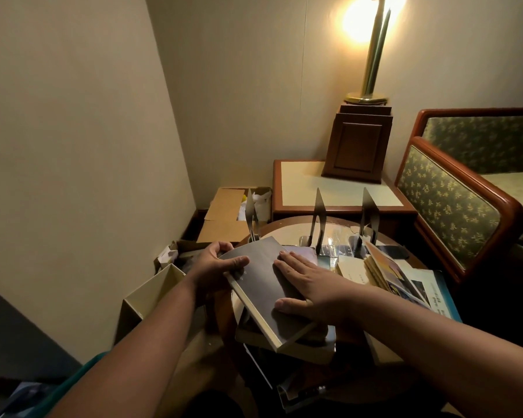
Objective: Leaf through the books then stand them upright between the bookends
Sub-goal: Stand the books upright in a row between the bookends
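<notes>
Books lie in a heap under my hands. My left hand pinches the dark book by its far-left edge; my right hand lies flat and open on its cover, gripping nothing. I judge it could slide off the stack beneath, being tilted. Beyond my fingers stand the bookends. Dim light hides the desk edge and the titles.

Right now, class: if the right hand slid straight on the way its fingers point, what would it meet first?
Probably the left hand gripping the dark book; the right hand points up-left across the cover, though depth is unclear.
</notes>
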